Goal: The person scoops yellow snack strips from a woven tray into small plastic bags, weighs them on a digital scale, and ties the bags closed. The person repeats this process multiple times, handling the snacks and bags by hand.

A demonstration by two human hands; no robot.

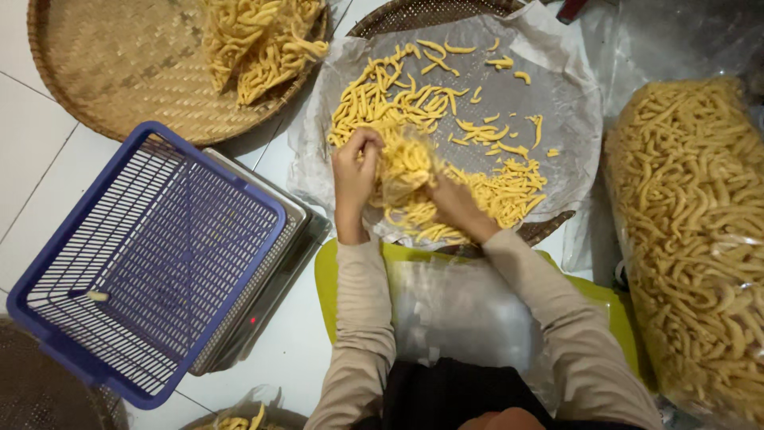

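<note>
Both our arms reach forward in beige sleeves, elbows bent, wrists meeting over the paper-lined woven tray (557, 87). Our left hand (356, 171) stands upright, fingers curled and pinched on the rim of a small clear bag (404, 166). Our right hand (455, 205) lies low beside the bag, fingers curled under it; motion blur keeps us from telling how tightly it closes. The bag is full of yellow snack sticks (414, 99), more of which lie scattered on the paper beyond it. Left of the tray sits a blue plastic basket (151, 263); right of the tray, a large sack (692, 231) of sticks runs past the frame edge.
</note>
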